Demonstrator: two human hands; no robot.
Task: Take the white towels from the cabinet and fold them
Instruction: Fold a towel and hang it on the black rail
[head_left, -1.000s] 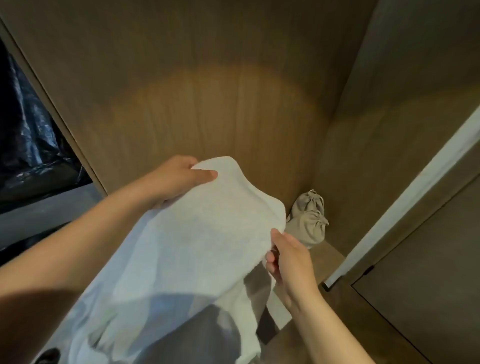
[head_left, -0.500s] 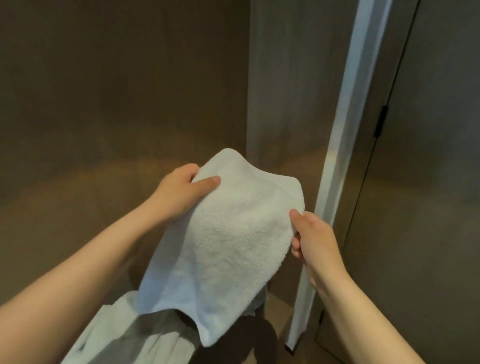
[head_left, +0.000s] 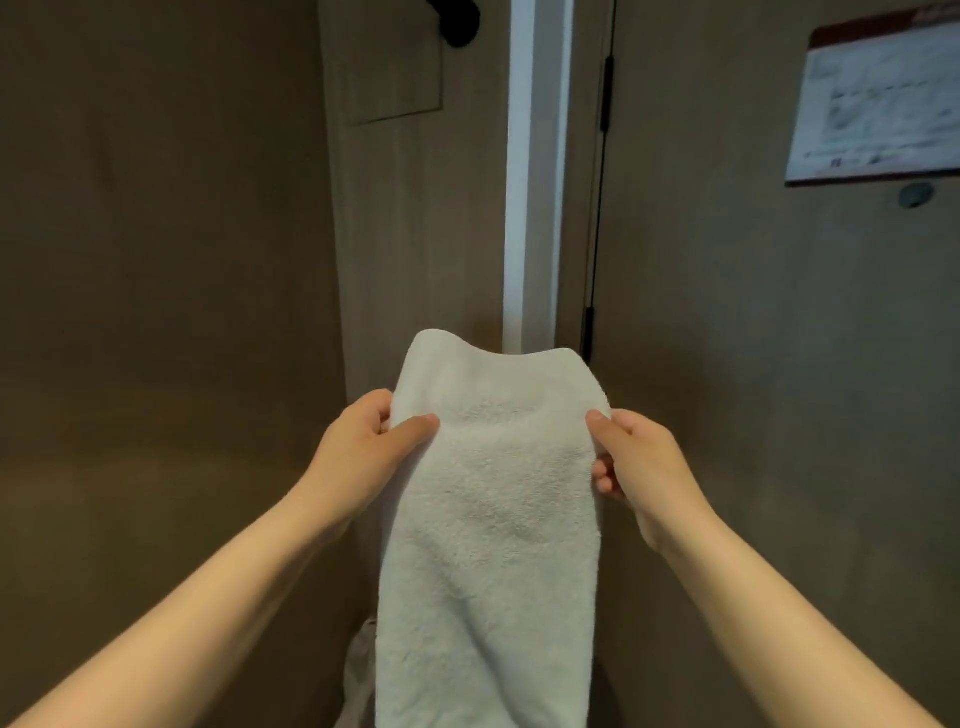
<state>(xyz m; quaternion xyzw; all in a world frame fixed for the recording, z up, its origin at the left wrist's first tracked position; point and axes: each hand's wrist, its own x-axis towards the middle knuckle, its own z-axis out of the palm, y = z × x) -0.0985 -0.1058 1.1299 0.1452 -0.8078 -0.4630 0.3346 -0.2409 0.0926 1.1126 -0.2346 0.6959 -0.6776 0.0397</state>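
Head view: white terry towel (head_left: 488, 509) hangs lengthwise at frame centre, raised in front of the wood cabinet panels (head_left: 156, 312), left hand (head_left: 363, 452) and right hand (head_left: 639, 467) each pinching a side edge just below the top, thumbs in front. Lower end runs off the bottom of frame. For a clean fold, probably keep both pinches level and taut, line up the side edges, then bring the top down.
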